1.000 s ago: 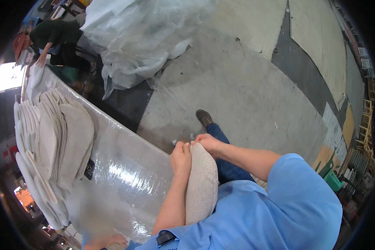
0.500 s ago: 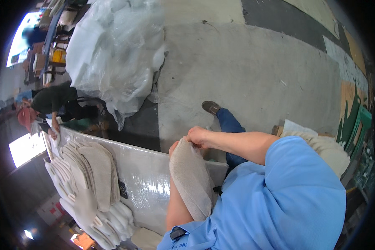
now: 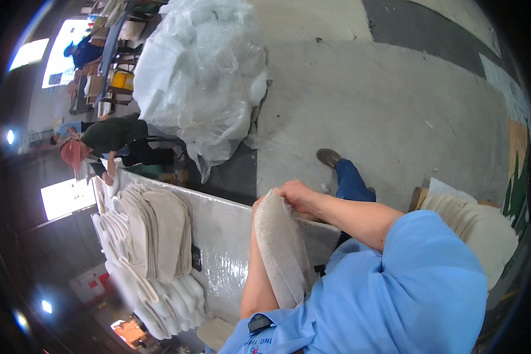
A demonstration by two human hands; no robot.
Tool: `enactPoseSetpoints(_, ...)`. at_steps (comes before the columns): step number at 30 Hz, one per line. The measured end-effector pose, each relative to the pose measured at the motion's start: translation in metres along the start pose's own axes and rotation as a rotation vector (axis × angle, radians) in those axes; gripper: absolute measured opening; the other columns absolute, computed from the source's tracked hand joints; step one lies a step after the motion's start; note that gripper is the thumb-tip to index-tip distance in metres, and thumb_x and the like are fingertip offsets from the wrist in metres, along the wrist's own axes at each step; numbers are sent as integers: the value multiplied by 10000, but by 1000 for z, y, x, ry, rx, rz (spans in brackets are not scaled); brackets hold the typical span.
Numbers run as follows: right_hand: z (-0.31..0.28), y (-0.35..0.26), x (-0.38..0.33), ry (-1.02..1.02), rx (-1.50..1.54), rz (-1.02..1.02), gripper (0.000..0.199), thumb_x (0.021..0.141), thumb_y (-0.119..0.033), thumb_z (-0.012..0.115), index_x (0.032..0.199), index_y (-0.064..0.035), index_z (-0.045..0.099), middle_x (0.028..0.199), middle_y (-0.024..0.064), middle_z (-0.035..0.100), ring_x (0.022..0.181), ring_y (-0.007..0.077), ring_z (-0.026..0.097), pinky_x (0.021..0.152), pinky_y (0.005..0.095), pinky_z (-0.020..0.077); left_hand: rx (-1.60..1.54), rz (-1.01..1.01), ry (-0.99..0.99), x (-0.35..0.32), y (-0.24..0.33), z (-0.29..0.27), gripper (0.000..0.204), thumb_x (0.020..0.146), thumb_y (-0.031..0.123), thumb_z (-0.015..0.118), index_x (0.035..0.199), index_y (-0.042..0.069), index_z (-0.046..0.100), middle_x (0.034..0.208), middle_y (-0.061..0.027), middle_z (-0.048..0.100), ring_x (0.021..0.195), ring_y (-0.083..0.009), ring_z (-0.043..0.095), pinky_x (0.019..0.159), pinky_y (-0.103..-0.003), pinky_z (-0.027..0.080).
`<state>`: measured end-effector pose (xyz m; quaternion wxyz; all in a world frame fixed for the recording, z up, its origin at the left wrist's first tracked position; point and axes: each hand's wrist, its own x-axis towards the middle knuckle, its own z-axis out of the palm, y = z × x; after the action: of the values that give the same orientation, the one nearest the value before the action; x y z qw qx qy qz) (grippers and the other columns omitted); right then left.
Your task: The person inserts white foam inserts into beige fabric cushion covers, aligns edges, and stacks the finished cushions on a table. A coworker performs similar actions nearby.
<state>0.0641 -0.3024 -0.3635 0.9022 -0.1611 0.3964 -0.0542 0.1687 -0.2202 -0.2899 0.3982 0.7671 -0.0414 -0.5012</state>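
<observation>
In front of my body hangs a long, off-white fabric piece (image 3: 280,251), rounded and textured like padded cloth. My right hand (image 3: 295,195) pinches its upper end, fingers closed at the edge. My left hand (image 3: 257,204) is at the same upper end from the other side, mostly hidden behind the cloth; its forearm runs down along the piece. The lower end of the fabric lies against my blue shirt. Beneath is a grey table (image 3: 218,242) with a shiny, film-like surface. Piled on its left part is a stack of similar flat off-white pieces (image 3: 170,233).
More white pieces (image 3: 171,304) overlap below that stack. A large plastic-wrapped white bundle (image 3: 200,82) sits on the floor beyond the table. A person in dark clothes and a red cap (image 3: 115,134) bends at the table's far end. Pale stacked pieces (image 3: 469,227) stand on my right.
The whole view has shifted, so the scene sits further right. Both hands stay at the fabric's upper end, and the piece now appears turned more edge-on.
</observation>
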Motion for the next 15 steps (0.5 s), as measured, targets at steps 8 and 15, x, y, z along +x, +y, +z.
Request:
enactPoseSetpoints(8, -8, -30, -1, 92, -102, -11, 355, 1047, -444, 642, 1105, -95, 611, 840, 47, 631, 705, 158, 550, 610, 352, 419, 229, 249, 91, 47, -18, -10, 361, 1064, 323, 637, 931, -8, 687, 767, -40, 682, 744, -120, 606, 686, -331, 510)
enactPoseSetpoints(15, -29, 35, -34, 180, 209, 140, 526, 1125, -582, 397, 1236, -88, 541, 980, 47, 626, 780, 144, 566, 633, 352, 425, 571, 103, 247, -7, -33, -26, 557, 1008, 505, 646, 1027, -46, 728, 968, -258, 745, 968, -396, 718, 874, -455, 531)
